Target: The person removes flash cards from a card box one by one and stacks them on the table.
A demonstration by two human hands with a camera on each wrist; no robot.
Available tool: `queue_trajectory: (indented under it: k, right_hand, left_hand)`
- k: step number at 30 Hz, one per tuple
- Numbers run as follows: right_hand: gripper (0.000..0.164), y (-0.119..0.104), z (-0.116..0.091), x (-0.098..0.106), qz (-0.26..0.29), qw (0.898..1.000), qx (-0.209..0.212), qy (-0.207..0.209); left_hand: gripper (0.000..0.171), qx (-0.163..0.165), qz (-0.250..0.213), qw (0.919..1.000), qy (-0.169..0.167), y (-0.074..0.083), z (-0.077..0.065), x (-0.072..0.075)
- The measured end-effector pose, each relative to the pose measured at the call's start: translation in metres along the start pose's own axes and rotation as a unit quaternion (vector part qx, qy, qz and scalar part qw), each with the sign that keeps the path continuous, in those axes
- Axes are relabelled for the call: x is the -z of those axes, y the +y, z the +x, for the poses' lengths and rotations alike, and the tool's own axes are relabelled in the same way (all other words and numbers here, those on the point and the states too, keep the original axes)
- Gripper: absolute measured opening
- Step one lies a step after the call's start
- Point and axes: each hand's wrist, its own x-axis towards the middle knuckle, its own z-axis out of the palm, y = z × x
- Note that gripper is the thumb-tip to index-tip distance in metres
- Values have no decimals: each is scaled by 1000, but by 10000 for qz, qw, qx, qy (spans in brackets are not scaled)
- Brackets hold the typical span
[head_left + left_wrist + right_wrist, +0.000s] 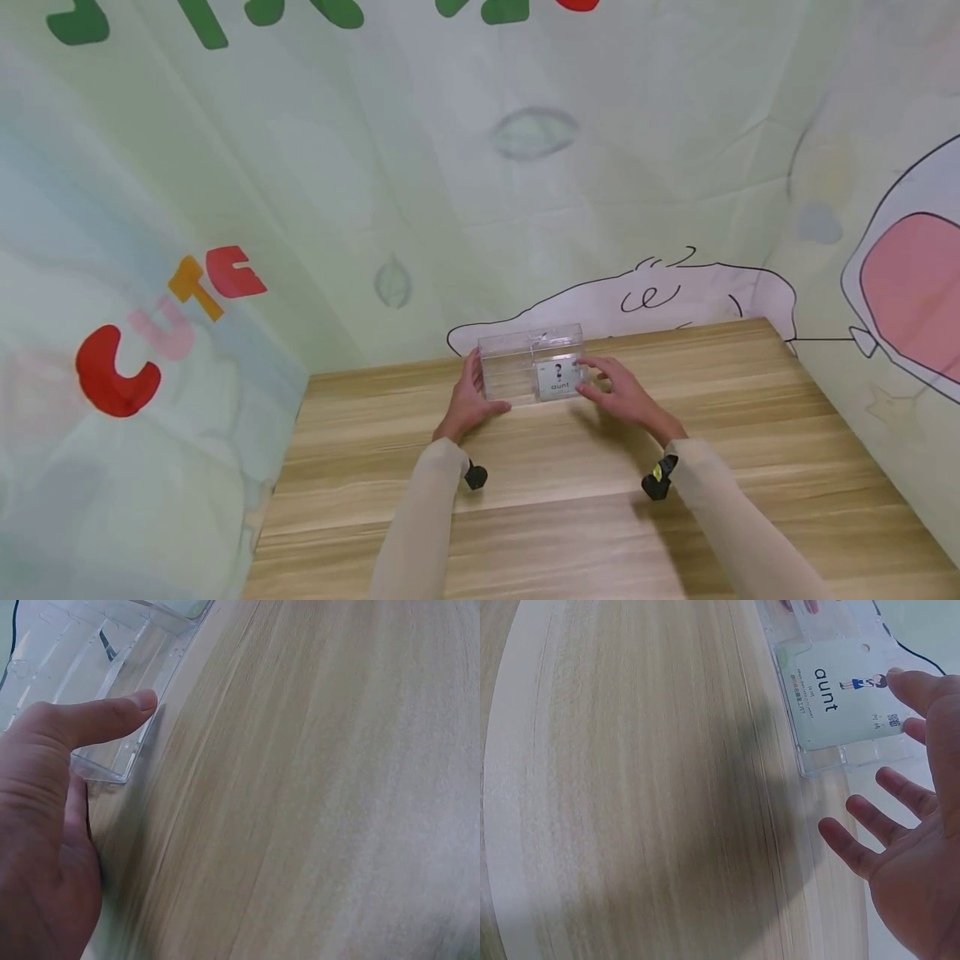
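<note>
A clear plastic box [508, 379] with several sections stands near the back edge of the table. At its left end my left hand [472, 402] grips it, thumb along the front and fingers round the side. In the right section stands a white card [840, 694] printed "aunt", with a small figure and a code square. My right hand [626, 398] is at the card's right side, index fingertip by the upper right corner and thumb tip lower down. The right wrist view shows its other fingers [874, 821] spread apart beside the box.
The wood-grain table [540, 525] extends toward me below the box. Behind it hangs a pale printed cloth [450, 192], which also covers both sides. Dark wrist-worn devices [476, 476] sit at both cuffs.
</note>
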Motion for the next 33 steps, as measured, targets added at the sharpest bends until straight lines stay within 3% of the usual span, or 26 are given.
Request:
queue_trajectory:
  k: [16, 23, 29, 33]
  right_hand:
    - [44, -1, 1, 1, -37, 9996, 225, 166]
    - [36, -4, 3, 1, -158, 9984, 291, 456]
    - [31, -3, 5, -1, 25, 9973, 422, 598]
    - [26, -4, 7, -3, 330, 9975, 243, 568]
  left_hand:
    - [126, 103, -1, 9999, -16, -8, 3, -1]
    - [125, 163, 62, 9998, 0, -5, 3, -1]
    - [124, 122, 61, 9999, -15, -6, 3, -1]
    - [125, 146, 52, 9999, -21, -6, 3, 0]
